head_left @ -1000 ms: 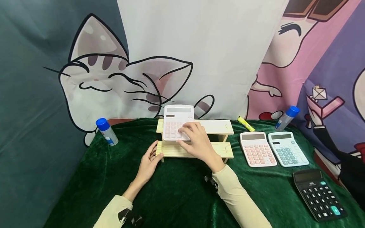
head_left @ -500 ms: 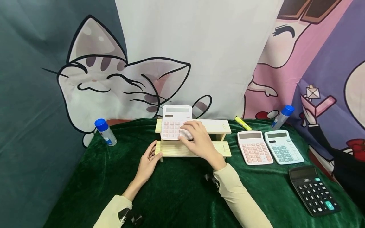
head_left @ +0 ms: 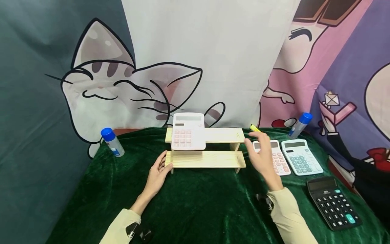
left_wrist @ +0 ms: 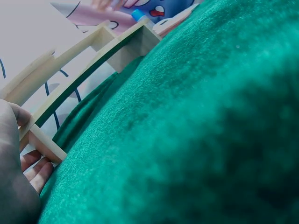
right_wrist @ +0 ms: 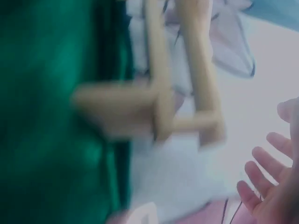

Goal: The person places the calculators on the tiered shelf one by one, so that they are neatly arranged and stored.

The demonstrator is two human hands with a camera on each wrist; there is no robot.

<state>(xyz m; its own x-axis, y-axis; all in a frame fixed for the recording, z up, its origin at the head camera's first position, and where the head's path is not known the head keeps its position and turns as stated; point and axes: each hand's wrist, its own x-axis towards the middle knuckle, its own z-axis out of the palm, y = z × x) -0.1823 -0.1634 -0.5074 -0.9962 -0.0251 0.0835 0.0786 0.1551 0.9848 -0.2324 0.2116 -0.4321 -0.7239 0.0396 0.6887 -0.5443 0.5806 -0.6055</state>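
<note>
A two-tier wooden stand [head_left: 210, 159] sits on the green cloth. A white calculator with pink keys [head_left: 189, 134] leans on the left part of its upper tier. My left hand [head_left: 156, 178] grips the left end of the lower tier; in the left wrist view, the thumb and fingers of that hand [left_wrist: 11, 158] are round the end board. Over the pink-keyed calculator [head_left: 280, 162] at the stand's right, my right hand [head_left: 262, 157] hovers with loosely spread fingers and holds nothing. The right wrist view, blurred, has the spread fingers [right_wrist: 264, 175] apart from the stand [right_wrist: 161, 102].
A blue-keyed calculator [head_left: 302, 158] and a black calculator [head_left: 333, 203] lie on the right. Blue-capped bottles stand at left [head_left: 112, 142] and back right [head_left: 300, 126]. A yellow tube [head_left: 254, 128] is partly hidden behind the right hand. A printed curtain [head_left: 231, 61] hangs behind.
My right hand has come off the calculator on the stand and swung right, above the pink-keyed one. My left hand stays on the stand. The view has shifted slightly.
</note>
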